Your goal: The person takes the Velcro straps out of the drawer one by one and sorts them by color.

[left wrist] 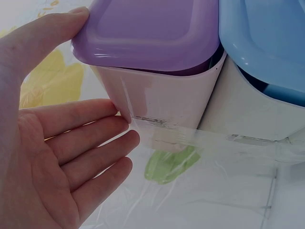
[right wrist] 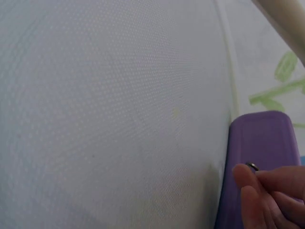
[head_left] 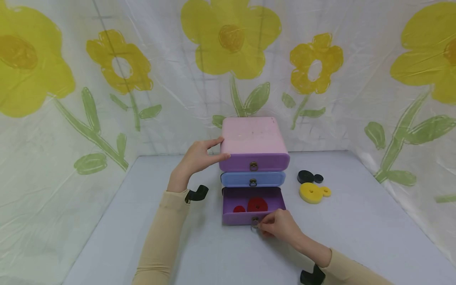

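Observation:
A small chest of drawers with a pink top stands at the middle of the table. Its bottom purple drawer is pulled out, with a larger red disc and a smaller red disc inside. My right hand pinches the metal ring pull on that drawer's front. At the chest's upper left, my left hand steadies it with fairly straight fingers. In the left wrist view, the thumb touches the purple top drawer and fingertips meet the pink side below.
The blue middle drawer is in place above the bottom one. Right of the chest lie black discs and yellow discs, each a large and small pair. Behind the white table hangs a flowered curtain.

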Motion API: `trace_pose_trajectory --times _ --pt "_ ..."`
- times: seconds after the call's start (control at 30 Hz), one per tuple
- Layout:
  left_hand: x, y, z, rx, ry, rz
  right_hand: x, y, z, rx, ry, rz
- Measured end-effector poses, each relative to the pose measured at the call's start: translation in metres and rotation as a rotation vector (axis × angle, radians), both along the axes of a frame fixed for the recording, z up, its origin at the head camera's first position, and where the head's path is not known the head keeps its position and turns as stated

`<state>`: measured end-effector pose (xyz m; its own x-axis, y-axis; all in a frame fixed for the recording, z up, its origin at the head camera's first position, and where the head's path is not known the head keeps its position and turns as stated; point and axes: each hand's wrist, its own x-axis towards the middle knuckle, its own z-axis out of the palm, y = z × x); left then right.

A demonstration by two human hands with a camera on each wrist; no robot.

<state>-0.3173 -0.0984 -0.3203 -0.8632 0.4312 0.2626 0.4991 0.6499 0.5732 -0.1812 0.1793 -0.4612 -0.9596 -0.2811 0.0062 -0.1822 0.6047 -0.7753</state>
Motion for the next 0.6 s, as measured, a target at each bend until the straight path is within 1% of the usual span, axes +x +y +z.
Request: trace_pose_trajectory --times 0.17,0.43,0.6 --pt "0.000 0.000 0.001 -0.002 0.003 0.001 0.000 0.000 0.000 0.025 -0.013 0.011" --pt "0.001 0.000 0.002 0.006 -0.006 -0.005 0.001 0.003 0.009 0.088 -0.003 0.045" --pt "0.001 -0.001 0.002 0.008 -0.013 -0.005 0.002 0.006 0.013 0.088 -0.004 0.064"
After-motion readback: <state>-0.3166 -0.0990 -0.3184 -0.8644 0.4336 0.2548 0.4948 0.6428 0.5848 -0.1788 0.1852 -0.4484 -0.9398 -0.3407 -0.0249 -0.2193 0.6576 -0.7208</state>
